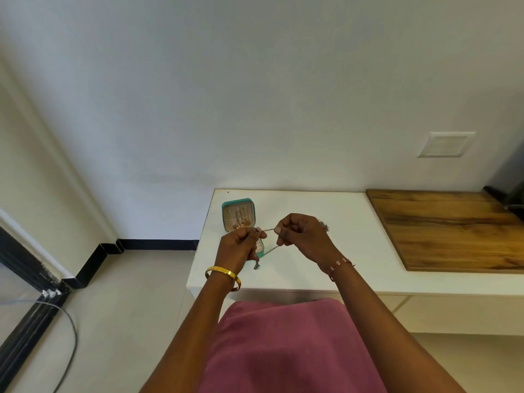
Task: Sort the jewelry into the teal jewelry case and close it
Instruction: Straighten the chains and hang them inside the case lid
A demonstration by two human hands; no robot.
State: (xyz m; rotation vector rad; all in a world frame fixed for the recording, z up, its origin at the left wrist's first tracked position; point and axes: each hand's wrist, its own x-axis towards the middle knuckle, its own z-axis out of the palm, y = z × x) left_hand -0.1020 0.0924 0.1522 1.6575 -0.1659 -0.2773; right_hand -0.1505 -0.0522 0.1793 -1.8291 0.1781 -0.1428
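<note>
The teal jewelry case lies open on the white counter, its beige lid interior facing up and small gold pieces at the lid's lower edge. My left hand and my right hand hover in front of the case, each pinching a thin silver chain necklace stretched between them. A loop of the chain hangs down, ending in a small pendant near the counter. The case's lower half is mostly hidden behind my left hand.
A wooden board covers the counter's right part, with a dark appliance at the far right. The counter's left edge drops to the tiled floor. A cable lies by a black-framed glass door at left.
</note>
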